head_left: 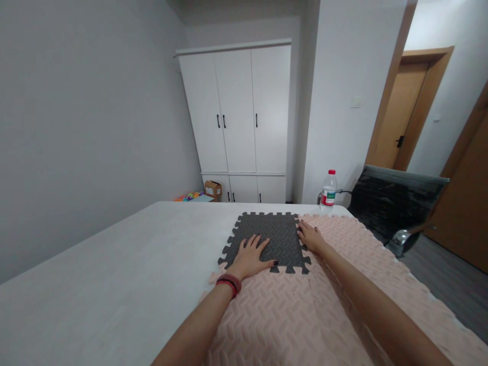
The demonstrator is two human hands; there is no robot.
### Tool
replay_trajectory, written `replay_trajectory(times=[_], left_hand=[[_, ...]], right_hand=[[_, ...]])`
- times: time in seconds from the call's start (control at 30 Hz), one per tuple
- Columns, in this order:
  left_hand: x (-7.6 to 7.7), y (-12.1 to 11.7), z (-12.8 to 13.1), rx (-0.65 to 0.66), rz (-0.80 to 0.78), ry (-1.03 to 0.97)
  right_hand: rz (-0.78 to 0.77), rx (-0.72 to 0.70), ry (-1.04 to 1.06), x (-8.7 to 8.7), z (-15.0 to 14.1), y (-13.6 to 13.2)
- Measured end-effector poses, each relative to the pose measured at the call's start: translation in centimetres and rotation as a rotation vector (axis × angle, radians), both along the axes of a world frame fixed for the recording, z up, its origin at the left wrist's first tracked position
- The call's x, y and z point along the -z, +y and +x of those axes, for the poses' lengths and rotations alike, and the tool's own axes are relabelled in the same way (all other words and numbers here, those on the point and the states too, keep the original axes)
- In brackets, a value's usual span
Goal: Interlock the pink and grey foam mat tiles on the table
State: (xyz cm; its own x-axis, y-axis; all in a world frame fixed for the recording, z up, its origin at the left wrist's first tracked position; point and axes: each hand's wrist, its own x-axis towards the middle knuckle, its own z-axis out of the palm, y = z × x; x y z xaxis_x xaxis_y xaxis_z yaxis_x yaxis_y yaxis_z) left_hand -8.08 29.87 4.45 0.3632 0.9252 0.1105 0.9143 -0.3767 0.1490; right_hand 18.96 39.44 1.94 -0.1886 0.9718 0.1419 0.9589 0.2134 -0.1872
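Observation:
A dark grey foam mat tile [280, 241] with toothed jigsaw edges lies flat on the white table, set against pink foam mat tiles [274, 320] at its near and right sides. My left hand [249, 258] rests with fingers spread on the tile's near left part, the thumb by its near edge. At the right seam, my right hand [310, 236] lies with its fingers stretched out, fingertips touching where the grey and pink tiles meet. Neither hand grasps anything. Part of the grey tile's near edge is hidden under my left hand.
The white table [125, 264] extends to the left. A plastic bottle with a red cap [328, 190] stands at its far right corner. Beyond the right edge is a black chair [396, 198]. A white cabinet [236, 112], a cardboard box [213, 189] and colourful items [189, 196] are behind.

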Motion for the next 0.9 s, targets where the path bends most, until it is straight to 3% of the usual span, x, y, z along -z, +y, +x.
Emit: replay_trajectory(times=[0.23, 0.43, 0.6, 0.73, 0.9], left_hand=[[-0.1, -0.3, 0.1, -0.013, 0.024, 0.015], [-0.1, -0.4, 0.0, -0.01, 0.017, -0.007], [0.0, -0.2, -0.1, -0.003, -0.004, -0.009], [0.0, 0.0, -0.2, 0.005, -0.029, -0.012], [-0.6, -0.4, -0.1, -0.008, -0.057, -0.007]], right_hand=[[0.023, 0.092, 0.0, 0.4, -1.7, 1.9], [0.002, 0.047, -0.025, -1.1, -2.0, 4.6], [-0.034, 0.074, -0.002, 0.4, -3.6, 5.7], [-0.023, 0.075, 0.012, 1.0, -4.2, 5.2], [0.091, 0.017, 0.016, -2.0, -5.7, 1.6]])
